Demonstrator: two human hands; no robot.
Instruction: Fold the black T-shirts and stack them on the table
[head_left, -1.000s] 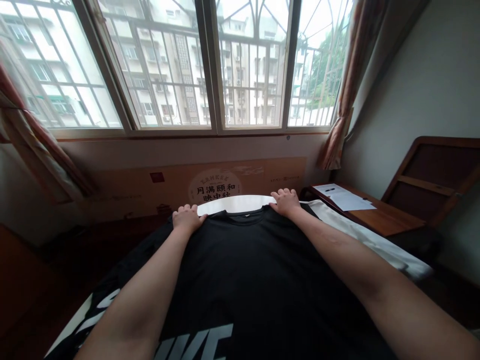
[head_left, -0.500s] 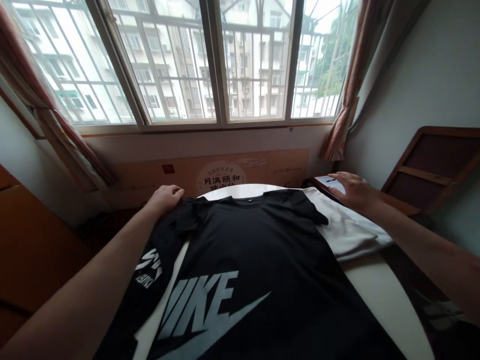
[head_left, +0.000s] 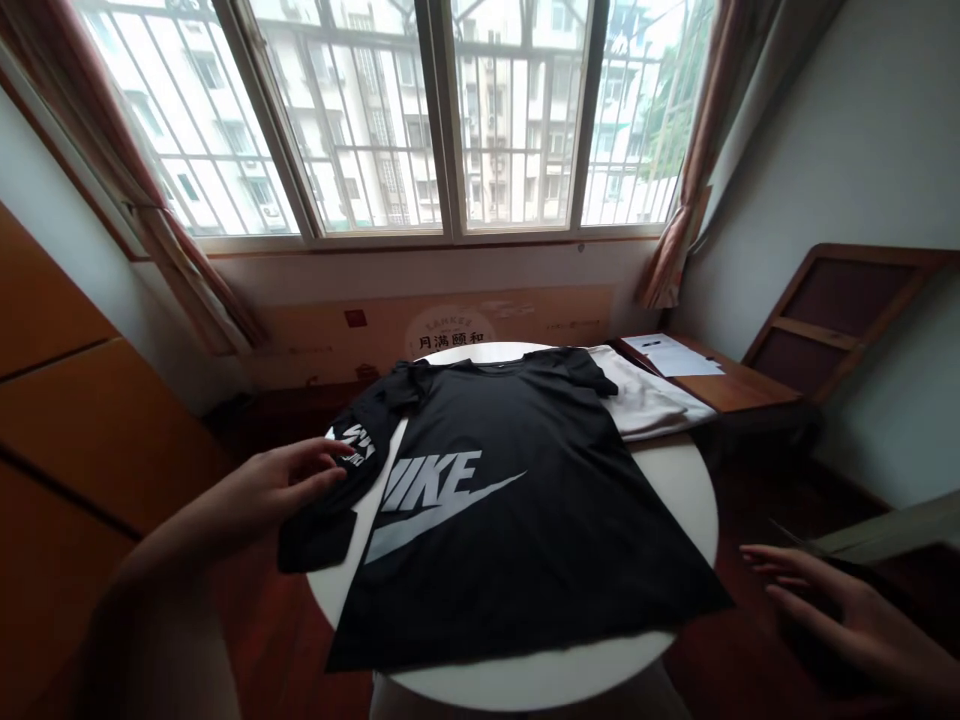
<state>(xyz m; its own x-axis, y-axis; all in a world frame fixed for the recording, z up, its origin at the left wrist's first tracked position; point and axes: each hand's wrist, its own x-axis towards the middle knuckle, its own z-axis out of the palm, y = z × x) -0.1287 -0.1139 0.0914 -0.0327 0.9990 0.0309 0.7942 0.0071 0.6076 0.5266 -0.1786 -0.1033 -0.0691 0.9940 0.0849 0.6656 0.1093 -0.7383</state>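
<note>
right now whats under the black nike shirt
The black Nike T-shirt lies flat on a round white table. Its left edge overlaps another black printed garment; its right sleeve overlaps a white garment. Anything else beneath is covered.

Matt black cloth T-shirt (head_left: 517,500) lies on a smooth white table (head_left: 675,480); glossy wooden desk (head_left: 742,385) beside.

One head-worn camera looks forward and down from above the round white table (head_left: 679,480), which fills the lower centre at close range. It faces the barred window (head_left: 450,110) spanning the top of the frame, with no second view.
</note>
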